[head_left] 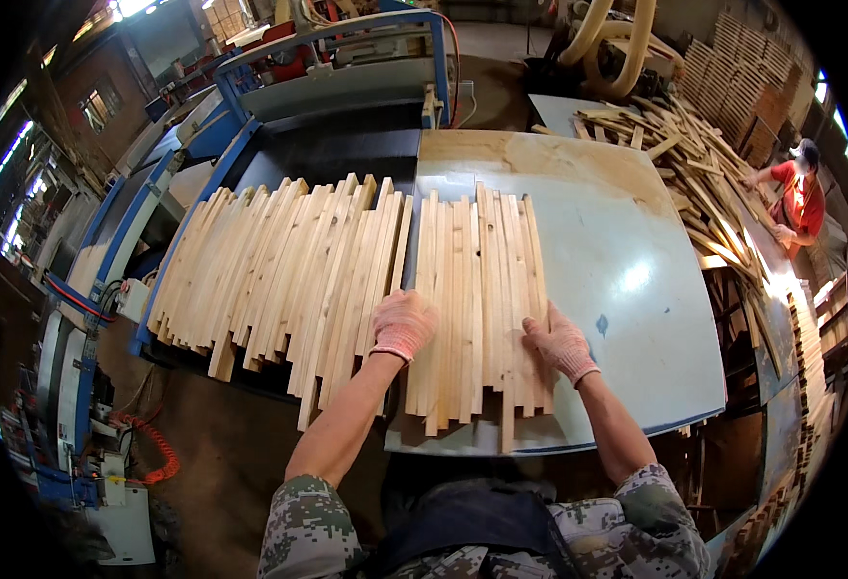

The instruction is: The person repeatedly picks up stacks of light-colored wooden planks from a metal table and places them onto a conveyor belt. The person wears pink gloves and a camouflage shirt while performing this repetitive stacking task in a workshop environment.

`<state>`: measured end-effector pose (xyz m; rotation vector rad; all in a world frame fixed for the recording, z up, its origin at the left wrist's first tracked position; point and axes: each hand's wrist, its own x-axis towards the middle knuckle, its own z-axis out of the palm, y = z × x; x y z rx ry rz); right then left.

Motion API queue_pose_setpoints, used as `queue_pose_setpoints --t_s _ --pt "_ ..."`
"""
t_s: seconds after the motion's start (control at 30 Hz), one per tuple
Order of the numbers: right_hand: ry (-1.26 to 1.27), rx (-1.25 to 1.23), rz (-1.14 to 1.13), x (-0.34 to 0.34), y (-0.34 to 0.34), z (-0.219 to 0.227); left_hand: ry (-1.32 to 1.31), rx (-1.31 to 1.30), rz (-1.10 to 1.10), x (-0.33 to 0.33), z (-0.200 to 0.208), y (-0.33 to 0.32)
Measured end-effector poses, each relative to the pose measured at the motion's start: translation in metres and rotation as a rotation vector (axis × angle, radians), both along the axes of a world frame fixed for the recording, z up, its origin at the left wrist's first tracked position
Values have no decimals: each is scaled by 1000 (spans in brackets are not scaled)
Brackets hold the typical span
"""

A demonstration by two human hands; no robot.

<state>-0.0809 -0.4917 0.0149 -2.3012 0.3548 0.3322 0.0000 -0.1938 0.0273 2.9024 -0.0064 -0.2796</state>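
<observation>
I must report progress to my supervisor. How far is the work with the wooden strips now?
Looks done: one batch of strips lies side by side on the grey table. In hand: the left hand and right hand press on its two sides. Left: a larger spread of strips lies untouched on the machine bed.

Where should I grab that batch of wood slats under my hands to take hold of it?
Squeeze the batch of slats from its two long outer edges, near the end toward you, where the left hand and right hand already rest. The slats lie flat, side by side and loose, so inward pressure likely keeps them together.
</observation>
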Motion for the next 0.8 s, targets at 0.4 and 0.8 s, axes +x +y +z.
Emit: queue_pose_setpoints --t_s 0.4,0.8 --pt "-404 -429 -31 2 -64 -24 -230 -317 -340 -53 -70 -11" --pt "-93 302 234 95 187 29 192 -1436 90 -105 -17 204"
